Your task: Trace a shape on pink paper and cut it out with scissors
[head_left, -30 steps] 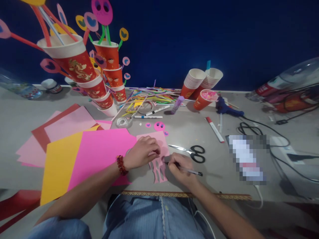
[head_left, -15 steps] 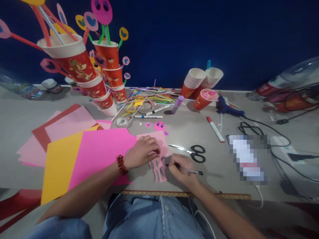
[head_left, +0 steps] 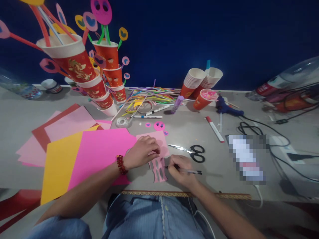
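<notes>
My left hand (head_left: 143,151), fingers curled together, rests on a light pink paper (head_left: 163,142) and holds it against the table. The paper's near end has cut-out gaps, leaving curvy strips (head_left: 161,175). Just right of those strips, my right hand (head_left: 180,167) is closed round a black pen (head_left: 195,172), its tip end at the paper's edge. Black-handled scissors (head_left: 193,152) lie beyond my right hand, blades toward the paper. Past the paper sits a small magenta paper face (head_left: 159,126) with heart-marked circles beside it.
Magenta (head_left: 99,149) and yellow sheets (head_left: 58,162) spread to the left. Stacked red cups (head_left: 74,63) with straws tower at the back left. Loose straws (head_left: 159,96), a glue gun (head_left: 228,108), a red-capped marker (head_left: 214,129) and a phone (head_left: 246,159) with cables occupy the back and right.
My right hand and the pen have shifted slightly left, closer to the pink paper's cut strips. My left hand stays put.
</notes>
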The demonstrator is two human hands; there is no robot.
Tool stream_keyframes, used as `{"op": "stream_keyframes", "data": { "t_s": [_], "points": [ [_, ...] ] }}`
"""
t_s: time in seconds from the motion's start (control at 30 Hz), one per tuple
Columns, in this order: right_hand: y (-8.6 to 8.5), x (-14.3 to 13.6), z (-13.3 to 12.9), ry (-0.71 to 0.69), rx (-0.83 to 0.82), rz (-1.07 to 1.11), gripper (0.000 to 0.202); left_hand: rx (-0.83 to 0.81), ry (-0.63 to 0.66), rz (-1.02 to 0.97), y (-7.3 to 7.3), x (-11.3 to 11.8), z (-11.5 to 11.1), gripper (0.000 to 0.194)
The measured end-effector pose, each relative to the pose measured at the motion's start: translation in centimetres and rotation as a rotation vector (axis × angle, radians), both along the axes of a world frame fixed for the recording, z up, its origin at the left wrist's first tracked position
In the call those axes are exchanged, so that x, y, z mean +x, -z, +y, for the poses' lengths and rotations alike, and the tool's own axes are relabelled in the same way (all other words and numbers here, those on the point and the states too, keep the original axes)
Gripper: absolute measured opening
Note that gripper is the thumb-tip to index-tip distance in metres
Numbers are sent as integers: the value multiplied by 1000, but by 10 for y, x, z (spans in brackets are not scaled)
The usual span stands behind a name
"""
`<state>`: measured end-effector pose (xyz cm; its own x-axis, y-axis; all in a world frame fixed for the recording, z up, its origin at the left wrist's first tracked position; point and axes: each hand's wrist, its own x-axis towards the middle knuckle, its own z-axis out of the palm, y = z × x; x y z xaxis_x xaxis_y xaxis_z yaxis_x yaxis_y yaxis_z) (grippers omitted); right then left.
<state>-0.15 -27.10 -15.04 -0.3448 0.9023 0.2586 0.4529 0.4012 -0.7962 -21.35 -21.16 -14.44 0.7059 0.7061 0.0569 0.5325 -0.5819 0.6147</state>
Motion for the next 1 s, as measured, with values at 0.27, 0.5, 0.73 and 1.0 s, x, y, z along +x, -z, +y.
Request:
{"op": "stream_keyframes", "data": {
  "t_s": [0.27, 0.5, 0.73, 1.0],
  "points": [
    [-1, -2, 0, 1, 5, 3, 20, -5, 3, -1, 0, 0, 1, 12],
    [4, 1, -1, 50, -1, 110, 21, -5, -2, 4, 0, 0, 1, 11],
    [6, 0, -3, 277, -101, 277, 13, 11, 13, -14, -2, -1, 1, 13],
    [3, 13, -3, 304, -55, 132, 9, 7, 54, -51, 0, -6, 5, 20]
  ]
}}
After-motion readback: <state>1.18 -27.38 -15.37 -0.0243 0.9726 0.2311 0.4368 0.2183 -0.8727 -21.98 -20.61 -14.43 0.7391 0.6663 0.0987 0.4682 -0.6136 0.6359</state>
